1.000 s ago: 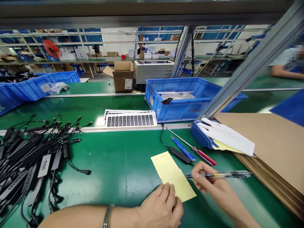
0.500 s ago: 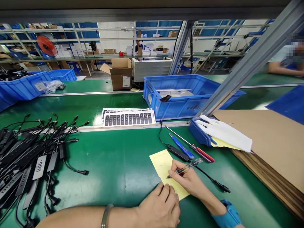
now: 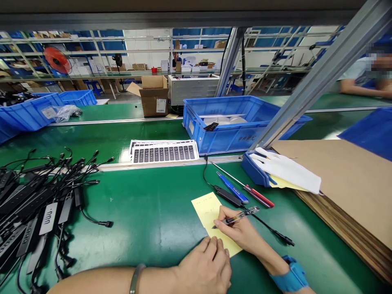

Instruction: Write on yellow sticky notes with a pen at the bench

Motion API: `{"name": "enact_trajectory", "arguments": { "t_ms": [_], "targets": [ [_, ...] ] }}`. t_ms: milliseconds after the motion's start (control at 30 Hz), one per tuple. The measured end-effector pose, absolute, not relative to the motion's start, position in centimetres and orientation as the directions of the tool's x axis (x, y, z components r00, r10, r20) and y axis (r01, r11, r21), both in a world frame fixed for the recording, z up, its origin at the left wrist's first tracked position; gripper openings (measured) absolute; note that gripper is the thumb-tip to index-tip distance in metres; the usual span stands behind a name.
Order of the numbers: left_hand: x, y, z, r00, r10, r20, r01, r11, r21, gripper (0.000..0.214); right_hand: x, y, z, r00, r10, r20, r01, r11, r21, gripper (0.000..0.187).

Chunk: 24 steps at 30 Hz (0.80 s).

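You're seated at a long green workbench [image 3: 147, 204], and everything here sits relative to the yellow note [image 3: 206, 210] in front of you. Beyond it, to the right, lies a stack of cardboard sheets [image 3: 344, 183]. Straight ahead, past the bench's metal rail, stands a blue crate [image 3: 226, 143]. Well to the left of the note sprawls a heap of black cables [image 3: 39, 196], and up and left of it lie sheets of black labels [image 3: 163, 152].

Just above the note are a black adapter [image 3: 227, 197], a blue utility knife [image 3: 232, 188] and a red-handled screwdriver [image 3: 259, 197]. The note lies flat, with a few short handwritten marks near its top edge; the sheet looks blank below them, though your hands hide part of it.

Your left hand [image 3: 205, 267] rests open on the note's lower edge, fingers lightly curled. Your right hand [image 3: 241, 232] is closed around a pen [image 3: 239, 215], with its tip at the note.
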<state>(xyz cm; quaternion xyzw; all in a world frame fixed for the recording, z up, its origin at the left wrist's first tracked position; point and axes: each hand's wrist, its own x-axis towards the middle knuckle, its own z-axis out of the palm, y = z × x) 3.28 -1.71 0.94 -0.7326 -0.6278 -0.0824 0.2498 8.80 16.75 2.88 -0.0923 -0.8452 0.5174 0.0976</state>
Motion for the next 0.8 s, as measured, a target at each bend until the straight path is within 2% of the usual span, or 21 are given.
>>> {"name": "enact_trajectory", "arguments": {
  "t_ms": [200,367,533,800],
  "targets": [
    [3.22,-1.73,1.05,0.206,0.880,0.429,0.958,-0.093,-0.270,0.043,8.67,16.72,2.92,-0.959,0.272,0.076,0.058,0.452,-0.890,0.030],
    [3.22,-1.83,1.16,0.210,0.905,0.370,0.954,-0.107,-0.280,0.045,8.81,16.85,2.71,-0.956,0.283,0.082,0.049,0.428,-0.902,0.033],
    [3.16,-1.81,1.12,0.204,0.881,0.427,0.962,-0.099,-0.255,0.043,9.01,16.86,2.36,-0.927,0.358,0.115,0.052,0.427,-0.903,0.037],
    [3.08,-1.83,1.11,0.211,0.901,0.379,0.960,-0.117,-0.255,0.044,9.00,16.87,2.22,-0.942,0.315,0.116,0.047,0.466,-0.883,0.035]
  ]
}}
